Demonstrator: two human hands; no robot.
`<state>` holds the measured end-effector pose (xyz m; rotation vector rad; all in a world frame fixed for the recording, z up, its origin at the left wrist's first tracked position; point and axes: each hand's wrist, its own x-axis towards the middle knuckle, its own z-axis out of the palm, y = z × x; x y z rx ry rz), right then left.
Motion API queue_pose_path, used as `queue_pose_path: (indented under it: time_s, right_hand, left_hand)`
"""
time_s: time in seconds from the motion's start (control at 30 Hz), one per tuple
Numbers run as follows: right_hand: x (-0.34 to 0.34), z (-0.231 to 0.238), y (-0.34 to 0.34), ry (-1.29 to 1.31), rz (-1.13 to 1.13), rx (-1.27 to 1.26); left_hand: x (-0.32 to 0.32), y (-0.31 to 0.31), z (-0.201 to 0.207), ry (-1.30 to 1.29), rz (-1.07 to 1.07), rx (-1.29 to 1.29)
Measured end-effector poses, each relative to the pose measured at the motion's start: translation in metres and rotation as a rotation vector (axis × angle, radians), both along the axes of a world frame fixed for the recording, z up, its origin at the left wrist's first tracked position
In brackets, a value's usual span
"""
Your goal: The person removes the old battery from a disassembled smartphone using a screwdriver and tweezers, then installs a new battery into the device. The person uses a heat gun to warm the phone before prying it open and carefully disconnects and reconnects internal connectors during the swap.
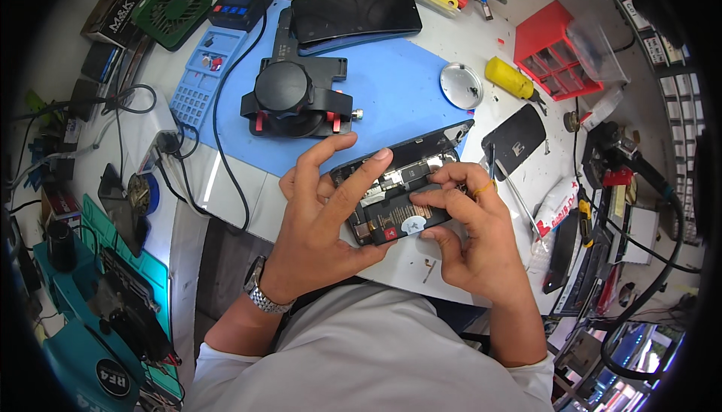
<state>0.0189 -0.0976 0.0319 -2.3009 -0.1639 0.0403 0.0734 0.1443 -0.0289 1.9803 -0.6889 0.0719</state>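
An opened smartphone (pixel 392 216) is held above the near edge of the table, its battery and circuit board exposed. Its black front panel (pixel 440 138) stands tilted up along the far side. My left hand (pixel 312 216) grips the left end, thumb along the near edge and fingers spread by the raised panel. From the right, my right hand (pixel 481 235) pinches the phone; the thumb is at the near edge and fingertips rest over the inner parts. Whether those fingertips hold any small part is hidden. Tiny loose parts (pixel 429 267) lie on the table below.
A black clamp holder (pixel 282 88) and a dark phone (pixel 357 17) rest on the blue mat (pixel 410 73). Toward the right are a round dish (pixel 460 85), a yellow bottle (pixel 510 78), a black phone back (pixel 515 141), tweezers (pixel 523 201) and a red drawer box (pixel 553 51). Cables run along the left.
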Motion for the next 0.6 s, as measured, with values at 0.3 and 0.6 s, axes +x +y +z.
queue_pose_path:
  time_s: [0.3, 0.6]
  right_hand:
    - [-0.001, -0.007, -0.004, 0.028, -0.072, 0.308]
    - [0.001, -0.01, 0.007, -0.103, -0.014, -0.042]
  left_hand:
    - [0.001, -0.001, 0.001, 0.005, -0.004, -0.005]
    - [0.001, -0.001, -0.002, 0.002, -0.006, -0.016]
